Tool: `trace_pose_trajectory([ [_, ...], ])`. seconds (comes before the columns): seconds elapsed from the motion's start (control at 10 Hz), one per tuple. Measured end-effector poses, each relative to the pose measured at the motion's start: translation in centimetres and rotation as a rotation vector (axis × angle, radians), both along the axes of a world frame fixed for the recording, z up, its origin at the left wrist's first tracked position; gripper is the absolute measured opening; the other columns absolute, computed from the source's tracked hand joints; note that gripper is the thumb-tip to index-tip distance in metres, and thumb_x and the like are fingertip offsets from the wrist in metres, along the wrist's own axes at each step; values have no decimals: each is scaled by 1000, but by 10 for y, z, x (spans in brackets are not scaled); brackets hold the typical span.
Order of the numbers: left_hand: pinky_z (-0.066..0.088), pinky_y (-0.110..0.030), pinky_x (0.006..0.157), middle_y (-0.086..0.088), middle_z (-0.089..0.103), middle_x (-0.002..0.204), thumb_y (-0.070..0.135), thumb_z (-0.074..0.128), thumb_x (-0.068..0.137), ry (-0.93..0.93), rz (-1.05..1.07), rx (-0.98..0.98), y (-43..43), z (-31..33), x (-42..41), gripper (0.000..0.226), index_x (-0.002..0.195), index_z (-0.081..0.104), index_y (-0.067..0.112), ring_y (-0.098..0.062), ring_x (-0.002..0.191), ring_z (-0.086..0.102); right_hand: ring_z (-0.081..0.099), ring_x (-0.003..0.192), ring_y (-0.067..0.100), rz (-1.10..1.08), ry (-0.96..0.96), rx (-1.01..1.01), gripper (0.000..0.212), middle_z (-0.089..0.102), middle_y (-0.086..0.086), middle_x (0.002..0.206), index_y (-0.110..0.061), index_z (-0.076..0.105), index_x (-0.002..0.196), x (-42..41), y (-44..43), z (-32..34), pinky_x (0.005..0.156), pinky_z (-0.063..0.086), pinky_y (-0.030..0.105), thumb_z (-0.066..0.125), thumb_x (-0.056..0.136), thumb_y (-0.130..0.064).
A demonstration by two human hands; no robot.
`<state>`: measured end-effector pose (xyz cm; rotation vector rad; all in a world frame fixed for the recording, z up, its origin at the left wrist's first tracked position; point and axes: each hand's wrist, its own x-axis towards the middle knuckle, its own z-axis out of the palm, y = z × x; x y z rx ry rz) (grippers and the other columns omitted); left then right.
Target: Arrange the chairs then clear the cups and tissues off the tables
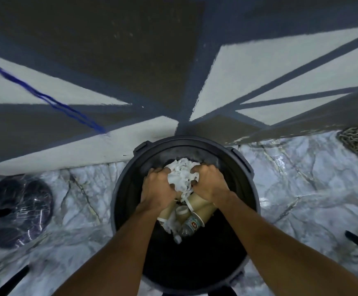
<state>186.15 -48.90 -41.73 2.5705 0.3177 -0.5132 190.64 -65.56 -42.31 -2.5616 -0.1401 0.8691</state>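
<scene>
- The left hand and the right hand both have their fingers curled tight into a wad of white tissues, squeezing it from two sides.
- Under the hands are brown paper cups and a small clear bottle, all pressed into one bunch.
- The bunch is in the middle of the picture, over the open black bin.
- I think it is light and soft. Tissue bits can slip out, and the cups crush easily.
- It is best held from both sides, low by the cups.
- The bin stands on a shiny marble floor.
</scene>
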Motion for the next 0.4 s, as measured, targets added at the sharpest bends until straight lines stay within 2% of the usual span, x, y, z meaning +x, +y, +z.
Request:
trace_pose_trajectory([
  [0.1, 49, -40, 93, -11, 66, 114, 12, 70, 76, -7, -19, -25, 1, 68, -13, 45, 120, 66, 11, -30, 113, 53, 57, 119, 27, 53, 40, 4, 41, 63, 7, 127, -24, 66, 123, -10, -1, 69, 97, 48, 33, 71, 83, -26],
  [0.3, 44, -33, 100, -6, 64, 123, 17, 69, 80, -69, -47, -80, 5, 204, -47, 45, 125, 64, 15, -26, 118, 51, 60, 117, 23, -41, -20, 52, 37, 68, 2, 124, -24, 69, 120, -51, -11, 206, 99, 50, 35, 72, 83, -26],
  [0.4, 42, -29, 101, -1, 62, 125, 23, 67, 83, -97, -49, -88, 8, 252, -83, 45, 127, 62, 20, -21, 120, 50, 65, 108, 18, -93, -24, 60, 34, 72, 0, 116, -23, 72, 116, -94, -16, 268, 93, 51, 27, 69, 82, -24],
])
